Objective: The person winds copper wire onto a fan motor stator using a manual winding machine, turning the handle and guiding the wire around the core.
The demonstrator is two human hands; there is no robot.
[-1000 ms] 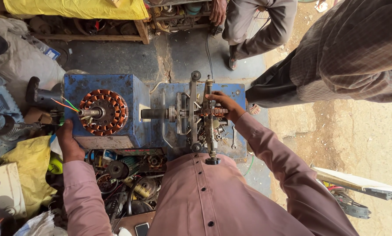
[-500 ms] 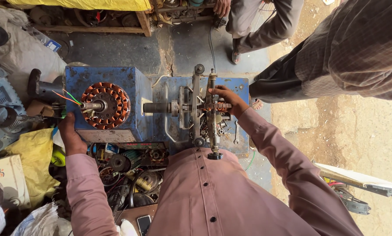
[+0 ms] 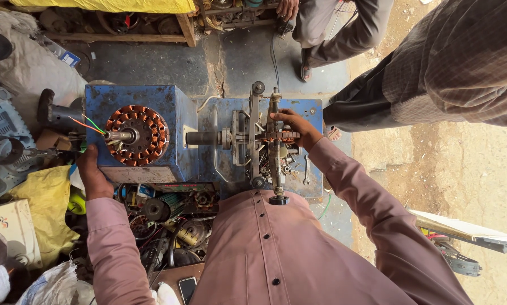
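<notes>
A blue machine fills the middle of the bench, with a round copper-wound coil mounted on a shaft on its face. To the right of it stands a metal frame of rods and plates on a blue base. The right hand wraps around the upper part of that frame, fingers curled shut on it. The left hand presses against the machine's lower left corner; its fingers are hidden, so I cannot tell their grip. Scrap parts lie below.
</notes>
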